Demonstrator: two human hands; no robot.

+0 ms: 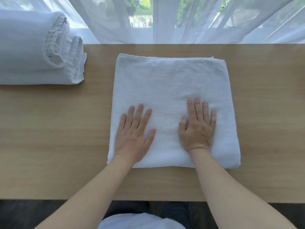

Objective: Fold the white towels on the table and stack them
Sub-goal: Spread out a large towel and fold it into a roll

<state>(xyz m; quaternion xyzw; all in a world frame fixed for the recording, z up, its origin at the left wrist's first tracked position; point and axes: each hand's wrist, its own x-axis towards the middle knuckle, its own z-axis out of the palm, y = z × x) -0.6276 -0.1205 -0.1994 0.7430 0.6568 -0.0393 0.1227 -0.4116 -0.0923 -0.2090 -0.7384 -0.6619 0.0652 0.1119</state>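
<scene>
Pale cloth (140,221) at the frame's bottom edge sits closest to the head camera, with dark trousers (173,210) just beyond it and below the near edge of a wooden table (49,138); two bare forearms reach up from there onto the tabletop. One folded white towel (171,83) lies at the table's middle, roughly square, its layered edges showing along the far side; a second group of white towels (33,52) sits well apart at the far left, one rolled bundle on top of a flatter folded piece, partly cut off by the frame, so the exact count there cannot be told. Two hands rest on the near half of the central towel; the left hand (134,136) lies palm down near the towel's left edge, fingers straight and fanned apart, thumb angled out to the right; the right hand (198,129) lies palm down right of centre, fingers straight and close together, pointing toward the window, thumb alongside. Neither hand curls round or pinches the fabric; both press flat on its surface, side by side with a strip of bare towel between them. Sheer white curtains (181,22) hang beyond the table's far edge; greenery shows blurred through them. Nothing stands between the hands and the towel.
</scene>
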